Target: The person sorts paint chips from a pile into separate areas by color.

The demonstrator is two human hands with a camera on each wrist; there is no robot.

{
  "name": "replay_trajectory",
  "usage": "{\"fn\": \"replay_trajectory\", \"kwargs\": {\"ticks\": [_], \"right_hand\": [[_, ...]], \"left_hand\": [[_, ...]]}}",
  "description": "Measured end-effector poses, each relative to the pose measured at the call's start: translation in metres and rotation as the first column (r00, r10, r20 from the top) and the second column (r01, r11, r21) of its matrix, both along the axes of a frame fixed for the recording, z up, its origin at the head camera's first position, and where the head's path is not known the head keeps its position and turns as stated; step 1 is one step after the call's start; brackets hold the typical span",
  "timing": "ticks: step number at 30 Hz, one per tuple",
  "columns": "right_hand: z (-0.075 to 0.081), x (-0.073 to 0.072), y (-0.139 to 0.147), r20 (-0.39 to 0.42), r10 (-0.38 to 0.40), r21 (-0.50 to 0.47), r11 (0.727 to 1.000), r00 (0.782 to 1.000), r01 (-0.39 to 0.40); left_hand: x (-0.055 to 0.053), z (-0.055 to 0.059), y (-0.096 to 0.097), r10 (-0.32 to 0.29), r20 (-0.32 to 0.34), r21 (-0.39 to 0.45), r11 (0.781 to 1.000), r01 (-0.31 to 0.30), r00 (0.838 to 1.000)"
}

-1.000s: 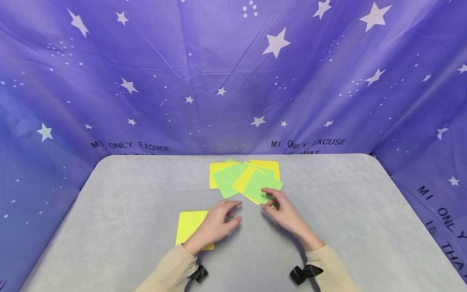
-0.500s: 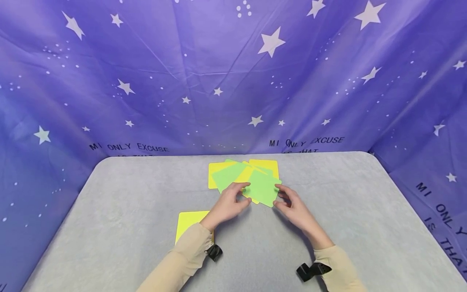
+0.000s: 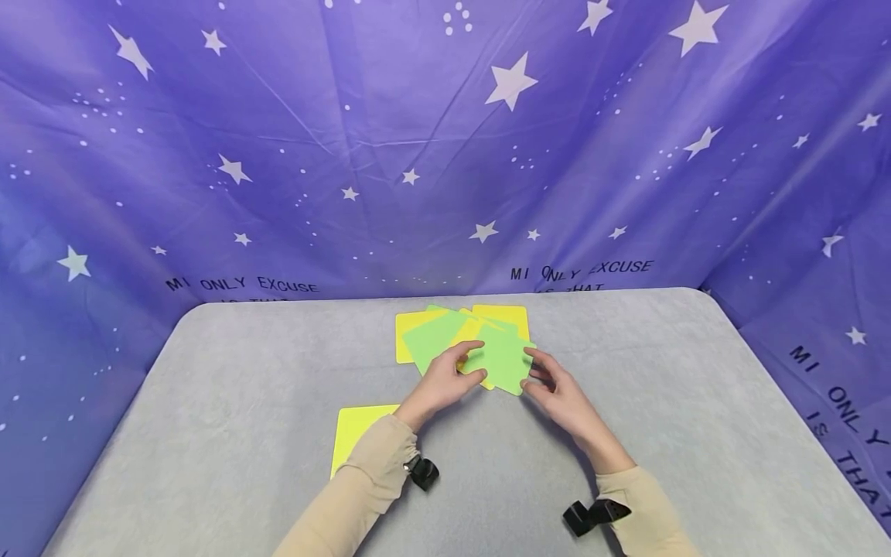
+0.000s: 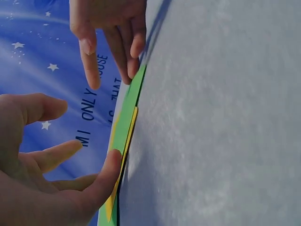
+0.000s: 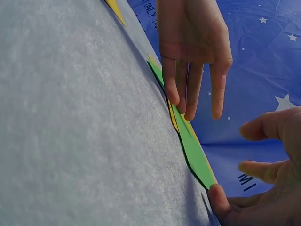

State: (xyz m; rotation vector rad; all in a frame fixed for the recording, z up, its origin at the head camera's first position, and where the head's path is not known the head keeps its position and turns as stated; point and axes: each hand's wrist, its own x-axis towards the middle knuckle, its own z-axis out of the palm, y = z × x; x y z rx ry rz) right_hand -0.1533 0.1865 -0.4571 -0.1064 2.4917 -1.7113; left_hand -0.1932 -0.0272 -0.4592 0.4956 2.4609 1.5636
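Overlapping green and yellow cards lie fanned out near the far side of the table, with a green card [image 3: 503, 357] on top at the front right. At that card's left side, my left hand [image 3: 440, 383] reaches over the fan, thumb and fingers spread apart. My right hand [image 3: 562, 398] is at the card's right edge, fingers loosely bent. In the right wrist view its thumb [image 5: 217, 200] meets a corner of the green card, while the other fingers stand clear. Neither hand has its fingers closed round a card.
A separate yellow card [image 3: 353, 433] lies nearer on the left, partly hidden by the left sleeve [image 3: 369, 483]. Black camera mounts sit on both wrists. The grey table [image 3: 244, 402] backs onto a purple star-printed curtain [image 3: 390, 116].
My left hand has moved forward and right, from beside the separate yellow card to the fan. The right hand has shifted from over the top green card to its right edge.
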Motion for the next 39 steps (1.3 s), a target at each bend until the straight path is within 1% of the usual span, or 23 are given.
{"fn": "replay_trajectory", "kwargs": {"ticks": [5,9,11,16,19,20,24,26,27,30,34,39], "right_hand": [[0.001,0.000,-0.001,0.010,-0.021,-0.025,0.999,1.000,0.021],[0.003,0.000,-0.001,0.033,-0.048,-0.006,0.999,0.998,0.048],[0.004,0.001,0.000,0.048,-0.061,0.009,0.998,0.997,0.061],[0.006,0.003,0.003,0.062,-0.080,0.025,0.997,0.995,0.079],[0.005,0.005,0.004,0.055,-0.082,0.021,0.997,0.995,0.081],[0.004,0.005,0.005,0.052,-0.081,0.017,0.997,0.995,0.080],[0.001,0.007,0.008,0.033,-0.071,-0.001,0.997,0.997,0.071],[0.000,0.008,0.009,0.017,-0.064,-0.012,0.998,0.998,0.064],[-0.001,0.009,0.010,0.010,-0.061,-0.018,0.998,0.998,0.061],[-0.001,0.013,0.014,0.013,-0.057,-0.045,0.997,0.998,0.057],[-0.001,0.018,0.020,0.035,-0.060,-0.068,0.996,0.998,0.062],[-0.002,0.025,0.029,0.045,-0.044,-0.053,0.998,0.998,0.046]], "left_hand": [[0.002,-0.002,0.001,0.026,0.088,0.084,0.996,-0.033,0.996],[0.004,-0.002,0.001,0.034,0.134,0.162,0.985,-0.055,0.990],[0.006,-0.002,0.001,0.036,0.138,0.184,0.981,-0.061,0.990],[0.010,-0.002,0.001,0.044,0.131,0.198,0.978,-0.070,0.990],[0.013,-0.003,0.002,0.034,0.154,0.221,0.973,-0.068,0.987],[0.016,0.002,0.002,0.029,0.167,0.228,0.971,-0.067,0.986],[0.020,0.004,0.004,0.010,0.203,0.273,0.960,-0.067,0.979],[0.022,0.005,0.006,-0.003,0.210,0.302,0.951,-0.062,0.978],[0.022,0.000,0.006,-0.011,0.211,0.318,0.946,-0.058,0.977],[0.025,0.000,0.008,-0.040,0.217,0.352,0.935,-0.040,0.975],[0.030,-0.001,0.011,-0.060,0.220,0.375,0.926,-0.028,0.974],[0.037,-0.005,0.018,-0.080,0.227,0.396,0.918,-0.017,0.971]]}}
